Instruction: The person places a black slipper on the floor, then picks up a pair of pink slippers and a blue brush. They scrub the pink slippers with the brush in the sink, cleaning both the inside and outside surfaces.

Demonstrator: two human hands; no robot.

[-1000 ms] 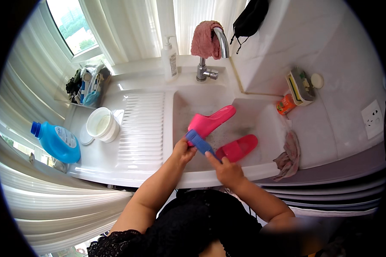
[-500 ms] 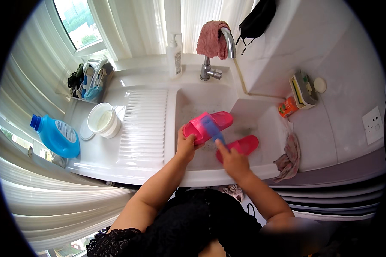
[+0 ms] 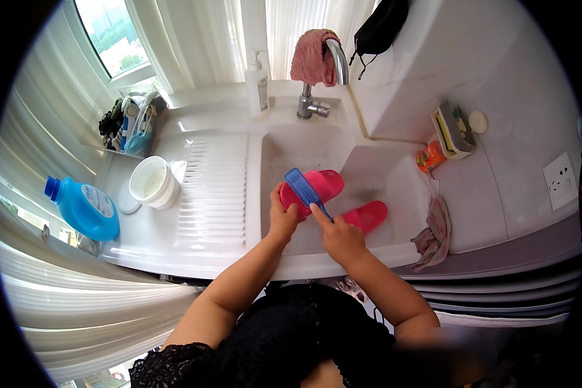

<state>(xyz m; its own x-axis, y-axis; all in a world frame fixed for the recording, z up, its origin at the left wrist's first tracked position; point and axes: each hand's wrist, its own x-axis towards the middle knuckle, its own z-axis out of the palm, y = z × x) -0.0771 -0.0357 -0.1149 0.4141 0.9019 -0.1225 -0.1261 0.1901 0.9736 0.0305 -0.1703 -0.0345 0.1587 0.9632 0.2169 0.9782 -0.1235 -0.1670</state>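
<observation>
Over the white sink (image 3: 284,139), my left hand (image 3: 282,216) grips one end of a pink slipper (image 3: 328,183). My right hand (image 3: 341,240) is closed round the handle of a blue scrubbing brush (image 3: 302,187), index finger stretched along it. The brush head lies across the slipper's strap area, hiding part of it; its bristles are out of sight. A second pink slipper (image 3: 368,216) rests in the sink just beyond my right hand, partly covered by it.
Left of the sink is a ribbed washboard (image 3: 213,187), with a white tub (image 3: 155,183) and a blue detergent bottle (image 3: 87,208) beyond. Behind stand a pump bottle (image 3: 257,87) and a faucet (image 3: 307,107) draped with a pink cloth (image 3: 313,58). A wet rag (image 3: 436,233) hangs over the right edge.
The brush has moved up and left across the slipper, and my right hand has shifted left with it. My left hand keeps its hold; the second slipper stays in the sink.
</observation>
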